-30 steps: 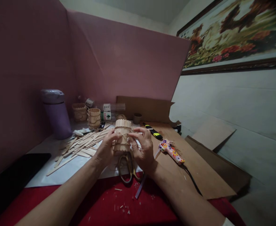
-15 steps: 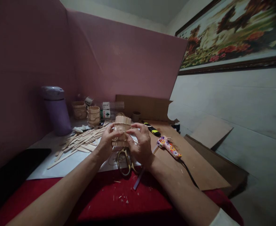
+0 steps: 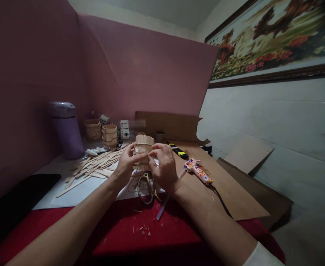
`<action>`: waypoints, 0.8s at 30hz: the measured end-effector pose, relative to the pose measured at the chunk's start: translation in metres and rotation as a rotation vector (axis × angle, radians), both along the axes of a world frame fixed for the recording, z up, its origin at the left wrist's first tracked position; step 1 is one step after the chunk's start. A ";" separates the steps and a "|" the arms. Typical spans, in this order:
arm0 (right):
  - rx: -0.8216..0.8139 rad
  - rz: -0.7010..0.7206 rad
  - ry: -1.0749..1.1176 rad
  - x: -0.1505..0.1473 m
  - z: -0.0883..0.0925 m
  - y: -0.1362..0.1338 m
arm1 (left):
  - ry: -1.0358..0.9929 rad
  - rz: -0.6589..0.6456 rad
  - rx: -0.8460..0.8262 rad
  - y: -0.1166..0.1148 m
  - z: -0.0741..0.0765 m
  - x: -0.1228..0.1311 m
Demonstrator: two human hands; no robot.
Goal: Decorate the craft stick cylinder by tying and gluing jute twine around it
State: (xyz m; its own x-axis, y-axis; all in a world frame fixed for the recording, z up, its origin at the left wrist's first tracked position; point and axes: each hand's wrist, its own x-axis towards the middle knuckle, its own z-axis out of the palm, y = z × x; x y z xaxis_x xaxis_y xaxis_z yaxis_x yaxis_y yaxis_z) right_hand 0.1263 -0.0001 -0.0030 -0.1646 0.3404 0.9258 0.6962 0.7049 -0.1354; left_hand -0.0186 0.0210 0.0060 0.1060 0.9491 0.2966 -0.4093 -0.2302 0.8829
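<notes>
Upright above the front of the table is a small cup made of wooden craft sticks (image 3: pixel 144 140), with twine around its upper part. My left hand (image 3: pixel 123 164) grips its left side, thumb across the front. My right hand (image 3: pixel 164 166) is closed at its right side, thumb and fingertip pressed together against the front; whether a twine end lies between them is too small to tell. Just below the cup lie scissors (image 3: pixel 148 203) with brass-coloured handles, their blades hidden. Next to them, partly under my right wrist, is a translucent glue stick (image 3: pixel 162 210).
Loose craft sticks (image 3: pixel 96 165) lie on white paper (image 3: pixel 71 199) at left. Behind stand a purple bottle (image 3: pixel 68 138) and twine-wrapped cups (image 3: pixel 109 136). On the right, cardboard (image 3: pixel 229 203) bears a flowered glue gun (image 3: pixel 198 171) with a cord and a yellow-black utility knife (image 3: pixel 179 151).
My right hand has shifted slightly at the front of the cup, its fingers curling a little closer together. The whole view has moved slightly; the cup stays between both hands.
</notes>
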 end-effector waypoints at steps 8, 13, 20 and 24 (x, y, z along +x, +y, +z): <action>-0.016 -0.001 -0.002 -0.001 -0.001 0.002 | -0.011 -0.040 -0.053 -0.006 0.004 0.002; -0.013 0.002 -0.009 -0.001 -0.002 0.002 | 0.024 -0.020 -0.067 -0.005 0.002 0.002; -0.018 -0.012 -0.002 -0.002 -0.004 0.002 | 0.019 0.011 -0.075 -0.006 0.002 0.003; -0.018 -0.018 0.003 -0.003 -0.004 0.002 | 0.018 0.014 -0.067 -0.004 0.001 0.004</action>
